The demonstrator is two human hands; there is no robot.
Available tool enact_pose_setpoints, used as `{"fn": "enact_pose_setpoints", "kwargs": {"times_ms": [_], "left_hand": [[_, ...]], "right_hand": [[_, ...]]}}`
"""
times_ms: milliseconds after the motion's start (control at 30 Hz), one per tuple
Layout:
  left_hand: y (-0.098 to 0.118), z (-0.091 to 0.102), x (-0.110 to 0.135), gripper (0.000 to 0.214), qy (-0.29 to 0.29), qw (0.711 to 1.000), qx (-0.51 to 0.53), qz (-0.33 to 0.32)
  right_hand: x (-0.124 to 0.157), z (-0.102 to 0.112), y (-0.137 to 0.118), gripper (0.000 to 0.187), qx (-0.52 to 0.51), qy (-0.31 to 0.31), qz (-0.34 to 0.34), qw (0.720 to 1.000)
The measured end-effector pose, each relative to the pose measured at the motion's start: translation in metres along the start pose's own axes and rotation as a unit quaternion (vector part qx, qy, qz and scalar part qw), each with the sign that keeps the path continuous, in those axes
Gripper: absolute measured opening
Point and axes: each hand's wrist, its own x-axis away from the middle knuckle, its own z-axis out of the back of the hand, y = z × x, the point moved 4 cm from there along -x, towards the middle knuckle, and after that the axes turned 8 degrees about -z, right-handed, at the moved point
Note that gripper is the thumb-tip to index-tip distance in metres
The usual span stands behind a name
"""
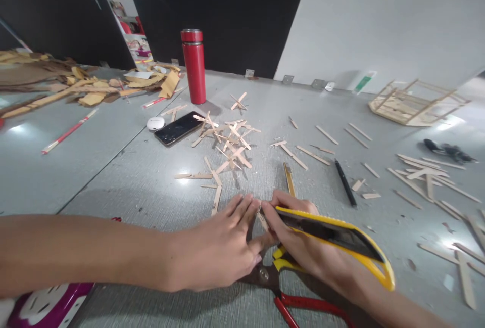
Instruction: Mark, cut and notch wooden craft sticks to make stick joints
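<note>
My right hand [295, 227] is closed around a yellow and black utility knife [337, 234], its handle pointing back toward my forearm. The blade end is hidden by my fingers. My left hand [227, 242] lies low over the tabletop, fingertips and thumb holding down a small wooden craft stick [262, 221]. The two hands meet at this stick, so most of it is covered. Beneath them is a pair of shears [264, 275] with red and yellow handles, partly hidden by my hands. Joined craft sticks [217, 197] lie just beyond my left hand.
Beyond are a stick cluster [237, 141], phone [180, 128], white earbud case [155, 124] and red flask [194, 67]. Rightward lie a black pen [344, 182], loose sticks [420, 171] and a wooden frame [413, 105]. Cardboard scraps [94, 88] cover the far left.
</note>
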Motion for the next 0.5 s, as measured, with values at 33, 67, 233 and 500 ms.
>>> {"fn": "enact_pose_setpoints", "kwargs": {"times_ms": [33,67,233,500], "left_hand": [[0.0004,-0.0007,-0.0005,0.048,-0.004,1.0,-0.006,-0.002],[0.0008,-0.0012,-0.001,0.047,-0.008,1.0,-0.01,-0.005],[0.0002,0.0016,-0.0041,0.047,-0.01,1.0,-0.017,-0.008],[-0.0001,0.0059,-0.0063,0.046,-0.005,0.999,-0.05,-0.011]], "right_hand": [[-0.0002,-0.0001,0.0008,0.034,0.002,-0.004,0.004,1.0],[-0.0004,-0.0002,0.0013,0.034,0.004,-0.011,0.009,1.0],[-0.0014,-0.0018,0.0028,0.034,0.002,-0.032,0.032,0.999],[-0.0037,-0.0072,0.0086,0.037,-0.022,-0.023,0.001,1.0]]}}
